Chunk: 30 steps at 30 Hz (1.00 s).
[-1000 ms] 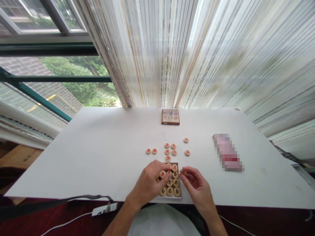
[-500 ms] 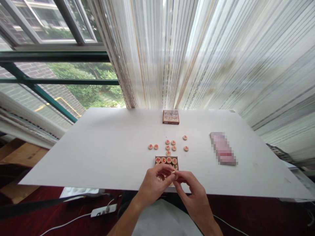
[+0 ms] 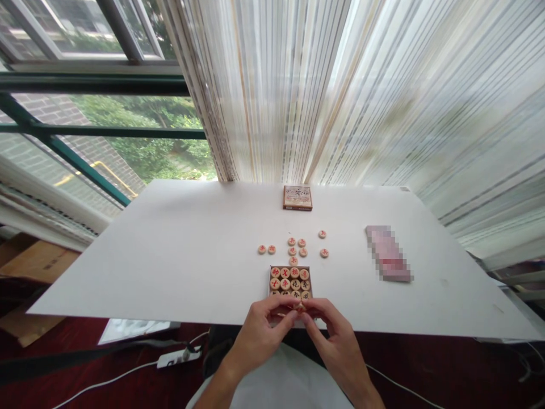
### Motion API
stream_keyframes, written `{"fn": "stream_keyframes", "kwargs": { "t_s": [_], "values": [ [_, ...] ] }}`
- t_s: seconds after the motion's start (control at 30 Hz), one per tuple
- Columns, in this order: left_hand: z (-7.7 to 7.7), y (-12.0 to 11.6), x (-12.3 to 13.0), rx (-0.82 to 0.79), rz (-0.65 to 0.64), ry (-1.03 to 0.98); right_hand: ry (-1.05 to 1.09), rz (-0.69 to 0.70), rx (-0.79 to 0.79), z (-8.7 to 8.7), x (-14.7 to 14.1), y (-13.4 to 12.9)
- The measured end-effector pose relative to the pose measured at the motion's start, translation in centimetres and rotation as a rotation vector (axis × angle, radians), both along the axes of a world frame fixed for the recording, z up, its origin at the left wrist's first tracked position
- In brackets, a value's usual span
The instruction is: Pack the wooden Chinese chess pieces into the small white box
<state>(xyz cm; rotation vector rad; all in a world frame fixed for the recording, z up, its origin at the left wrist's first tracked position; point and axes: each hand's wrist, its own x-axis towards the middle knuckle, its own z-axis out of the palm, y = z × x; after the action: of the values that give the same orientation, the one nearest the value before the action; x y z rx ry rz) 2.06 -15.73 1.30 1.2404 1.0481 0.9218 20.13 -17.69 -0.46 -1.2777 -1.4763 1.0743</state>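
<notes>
Hands are curled narrowly toward each other, the left hand (image 3: pixel 263 335) and the right hand (image 3: pixel 337 332) meeting at the near edge of the white surface (image 3: pixel 149 278). A small wooden xiangqi piece (image 3: pixel 300 307) is pinched between the fingertips of both. Below the surface at lower left, a power strip (image 3: pixel 179 358) is seen on the dark red floor (image 3: pixel 85 375). Just beyond the hands, a shallow square tray (image 3: pixel 290 267) is set on the surface, filled with rows of round pieces (image 3: pixel 290 283) marked with red and black characters, its nearest part hidden by the fingers. Nine loose pieces (image 3: pixel 292 250) are laid farther on: five in a cluster, two to the left, two to the right. A small printed box (image 3: pixel 297 197) is placed near the far edge at centre, and a pixelated pink packet (image 3: pixel 388 253) lies toward the right. Sheer striped curtains (image 3: pixel 340 102) are hung across the upper right, and a window (image 3: pixel 102 113) is seen at upper left.
</notes>
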Motion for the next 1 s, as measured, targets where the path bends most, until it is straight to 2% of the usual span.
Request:
{"fn": "stream_keyframes", "kwargs": {
  "t_s": [0.13,0.23,0.37,0.47,0.7,0.87,1.0],
  "values": [
    [-0.1,0.0,-0.1,0.036,-0.002,0.072,0.007,-0.027,-0.066,0.1,0.0,0.4],
    [-0.4,0.3,-0.5,0.166,0.020,0.174,0.043,-0.032,-0.075,0.3,-0.1,0.9],
    [-1.5,1.1,-2.1,0.352,0.104,0.295,0.091,-0.055,-0.025,0.6,0.2,1.6],
    [-2.4,2.1,-3.6,0.395,0.157,0.376,0.080,-0.088,0.043,0.4,0.9,2.2],
    [-3.7,3.5,-5.5,0.399,0.195,0.446,0.008,-0.072,0.087,0.0,1.7,3.5],
    [-3.7,3.4,-5.7,0.341,0.171,0.463,-0.066,-0.039,0.053,0.2,1.3,4.2],
    [-3.7,3.3,-5.7,0.311,0.150,0.486,-0.219,-0.053,0.019,0.5,0.4,4.7]
  ]
}}
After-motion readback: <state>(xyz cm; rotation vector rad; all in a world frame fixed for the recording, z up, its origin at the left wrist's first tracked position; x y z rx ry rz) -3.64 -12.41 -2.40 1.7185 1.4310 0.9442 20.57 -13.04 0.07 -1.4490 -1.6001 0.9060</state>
